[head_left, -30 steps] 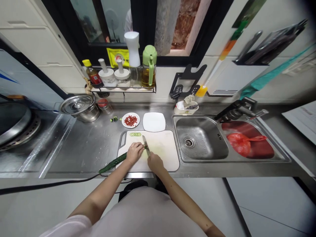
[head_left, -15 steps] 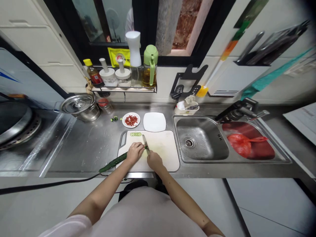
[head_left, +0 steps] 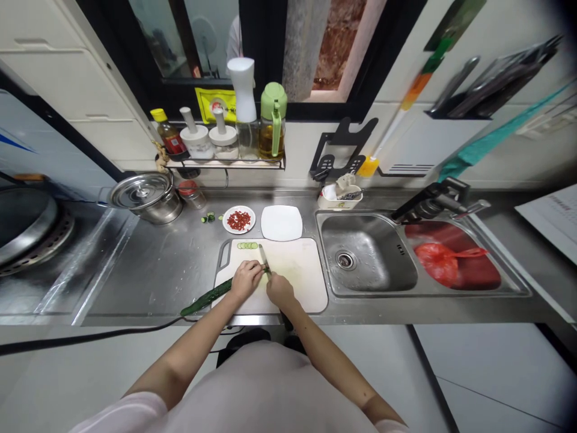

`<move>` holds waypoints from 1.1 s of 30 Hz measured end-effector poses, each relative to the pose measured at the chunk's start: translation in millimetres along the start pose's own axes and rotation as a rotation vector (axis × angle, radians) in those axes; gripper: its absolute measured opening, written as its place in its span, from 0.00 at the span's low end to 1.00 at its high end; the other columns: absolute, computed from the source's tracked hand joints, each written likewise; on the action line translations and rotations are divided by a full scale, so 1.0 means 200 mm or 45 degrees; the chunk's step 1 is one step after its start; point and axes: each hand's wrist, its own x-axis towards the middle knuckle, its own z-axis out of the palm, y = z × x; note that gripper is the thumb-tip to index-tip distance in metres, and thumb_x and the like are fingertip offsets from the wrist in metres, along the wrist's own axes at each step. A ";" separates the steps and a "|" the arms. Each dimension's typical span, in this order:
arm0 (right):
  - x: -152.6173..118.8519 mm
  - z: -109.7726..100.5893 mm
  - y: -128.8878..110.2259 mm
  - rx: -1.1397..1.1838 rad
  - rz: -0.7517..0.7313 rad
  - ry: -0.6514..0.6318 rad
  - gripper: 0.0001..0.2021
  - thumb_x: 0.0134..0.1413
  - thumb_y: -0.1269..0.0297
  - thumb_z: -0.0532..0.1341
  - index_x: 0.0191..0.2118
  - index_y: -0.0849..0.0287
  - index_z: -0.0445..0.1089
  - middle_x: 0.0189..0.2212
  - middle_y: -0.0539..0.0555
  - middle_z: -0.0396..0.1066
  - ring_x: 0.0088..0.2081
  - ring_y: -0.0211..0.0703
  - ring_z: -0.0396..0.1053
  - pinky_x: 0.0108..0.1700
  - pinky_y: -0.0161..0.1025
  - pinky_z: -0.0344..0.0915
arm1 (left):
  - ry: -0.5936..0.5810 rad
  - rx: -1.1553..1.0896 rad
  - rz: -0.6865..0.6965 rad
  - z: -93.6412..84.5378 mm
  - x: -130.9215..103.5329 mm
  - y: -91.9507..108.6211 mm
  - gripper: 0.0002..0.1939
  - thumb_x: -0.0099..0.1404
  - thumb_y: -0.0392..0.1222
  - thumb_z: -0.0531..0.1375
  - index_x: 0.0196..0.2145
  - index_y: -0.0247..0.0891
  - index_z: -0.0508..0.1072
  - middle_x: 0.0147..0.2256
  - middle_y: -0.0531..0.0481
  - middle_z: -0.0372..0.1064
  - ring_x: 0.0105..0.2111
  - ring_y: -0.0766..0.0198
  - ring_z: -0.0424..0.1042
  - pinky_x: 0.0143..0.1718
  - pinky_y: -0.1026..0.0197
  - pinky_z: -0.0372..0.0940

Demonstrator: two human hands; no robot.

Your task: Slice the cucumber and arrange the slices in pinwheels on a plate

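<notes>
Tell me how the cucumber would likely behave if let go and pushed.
The cucumber is probably fairly stiff, since it runs nearly straight past the edge of the cutting board. Its long, rounded shape suggests it could roll sideways without the left hand on it. Its outer end lies near the counter's front edge, so a push toward the person might send it off.

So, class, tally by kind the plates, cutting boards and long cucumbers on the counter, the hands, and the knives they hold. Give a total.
Plates: 2
Cutting boards: 1
Long cucumbers: 1
Hands: 2
Held knives: 1
Total: 7
</notes>
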 end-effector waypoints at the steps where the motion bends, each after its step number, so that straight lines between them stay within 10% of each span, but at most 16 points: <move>1: 0.00 0.00 0.00 -0.004 0.009 -0.016 0.15 0.62 0.71 0.47 0.50 0.64 0.66 0.43 0.64 0.73 0.46 0.48 0.71 0.43 0.39 0.63 | -0.003 -0.001 0.001 0.00 0.00 0.00 0.10 0.69 0.42 0.54 0.40 0.43 0.76 0.41 0.47 0.70 0.41 0.59 0.64 0.44 0.56 0.64; 33: 0.00 0.04 -0.01 -0.033 0.044 -0.038 0.16 0.62 0.71 0.47 0.52 0.63 0.65 0.43 0.64 0.73 0.47 0.49 0.72 0.43 0.39 0.64 | -0.023 -0.005 -0.004 -0.01 0.00 0.01 0.11 0.69 0.43 0.53 0.42 0.43 0.75 0.42 0.48 0.70 0.42 0.60 0.64 0.43 0.57 0.63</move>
